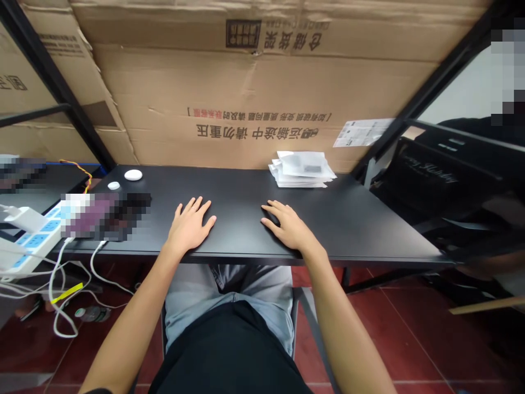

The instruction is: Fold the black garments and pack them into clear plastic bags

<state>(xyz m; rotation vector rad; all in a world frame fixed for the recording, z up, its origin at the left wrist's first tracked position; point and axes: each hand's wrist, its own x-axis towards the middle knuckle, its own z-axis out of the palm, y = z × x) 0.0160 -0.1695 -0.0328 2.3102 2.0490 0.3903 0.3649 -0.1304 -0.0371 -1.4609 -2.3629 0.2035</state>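
My left hand (189,223) lies flat on the black table (238,210), fingers spread and holding nothing. To its right, my right hand (287,225) also rests palm down near the front edge, fingers stretched out and nothing in them. Beyond the right hand, toward the back, sits a stack of white flat packets (302,169); the hand does not touch it. At the back left are a white oval case (133,175) and a smaller white round piece (114,186), both apart from my left hand.
A cardboard sheet (254,82) with printed characters stands behind the table. On the left, a white power strip (36,238) with plugs and white cables (53,284) lies beside blurred-out items (123,216). A plastic bottle (93,313) lies on the red floor. Dark metal posts (394,126) frame the sides.
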